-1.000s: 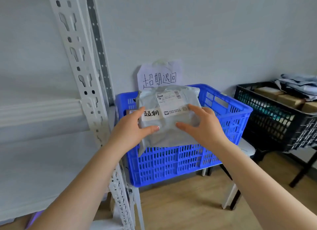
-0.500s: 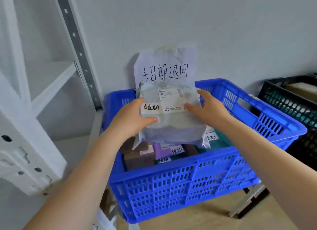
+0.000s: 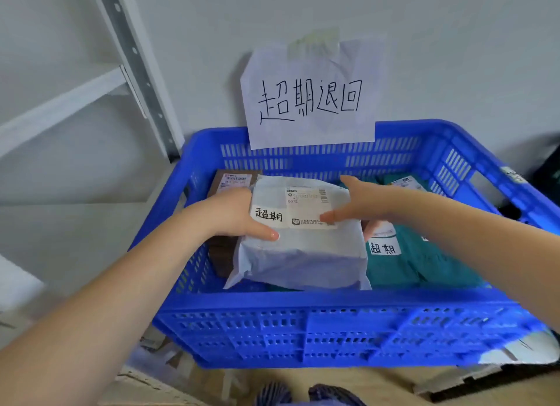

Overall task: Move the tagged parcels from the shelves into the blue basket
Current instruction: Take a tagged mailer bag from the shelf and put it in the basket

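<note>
A grey plastic mailer parcel (image 3: 303, 254) with a shipping label and a handwritten white tag sits low inside the blue basket (image 3: 333, 330), on top of other parcels. My left hand (image 3: 230, 215) grips its left edge, thumb on top. Gripping the right edge is my right hand (image 3: 363, 202), with the thumb across the label. A teal parcel (image 3: 403, 263) with a similar tag lies to the right in the basket. A brown box (image 3: 233, 181) with a label lies at the back left.
A paper sign (image 3: 309, 99) with handwritten characters is taped to the wall above the basket's rear rim. White shelving with a grey perforated upright (image 3: 136, 63) stands at the left. A black crate's edge (image 3: 548, 175) shows at far right. Wooden floor lies below.
Both hands have lowered the grey parcel from above the basket rim down into the basket onto the other parcels. The camera has come closer and tilted down.
</note>
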